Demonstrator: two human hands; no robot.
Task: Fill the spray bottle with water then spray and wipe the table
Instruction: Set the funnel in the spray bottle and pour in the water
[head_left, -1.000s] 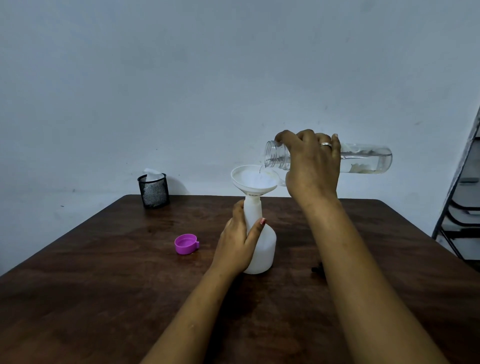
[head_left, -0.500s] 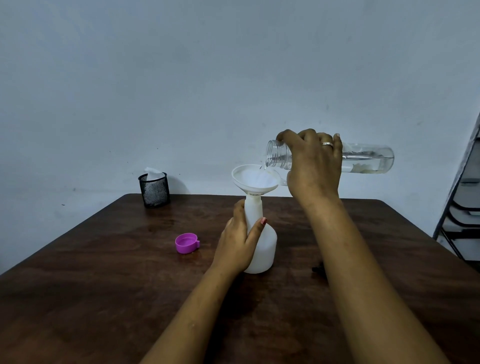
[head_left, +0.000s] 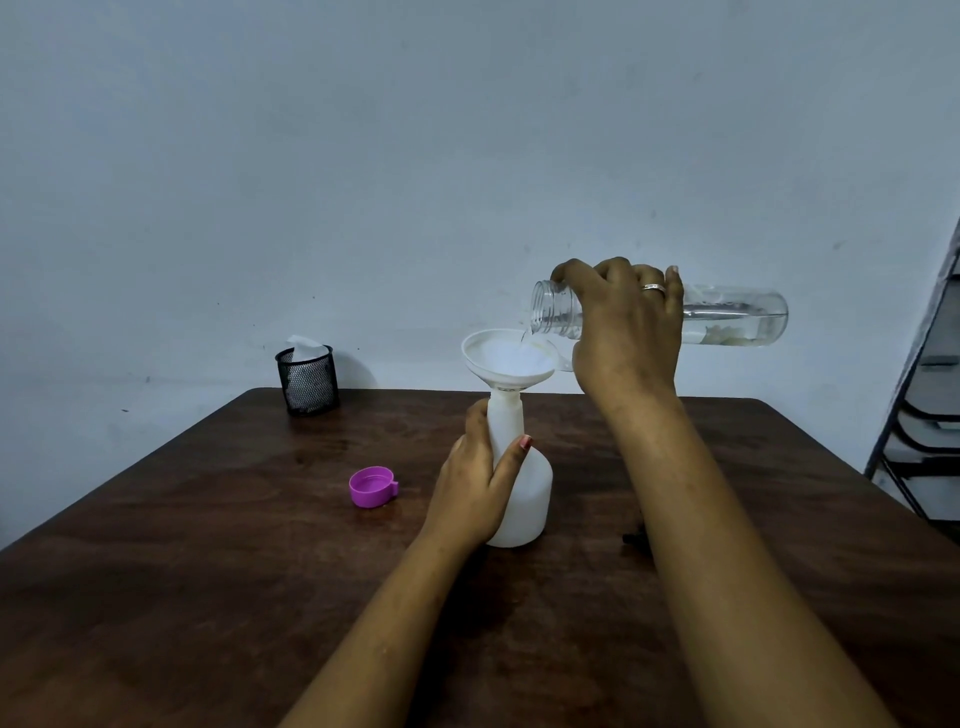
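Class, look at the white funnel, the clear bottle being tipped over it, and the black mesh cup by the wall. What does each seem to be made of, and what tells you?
White funnel: likely plastic, matte and opaque.
Clear bottle: transparent with moulded neck threads, probably plastic, possibly glass.
Black mesh cup: looks like metal wire mesh with fine see-through holes.

A white opaque spray bottle (head_left: 522, 483) stands upright near the middle of the dark wooden desk (head_left: 208, 571), its cap off, a white funnel (head_left: 506, 361) seated in its neck. A clear water bottle (head_left: 727, 317) lies almost level above, mouth over the funnel's rim, trickling water.
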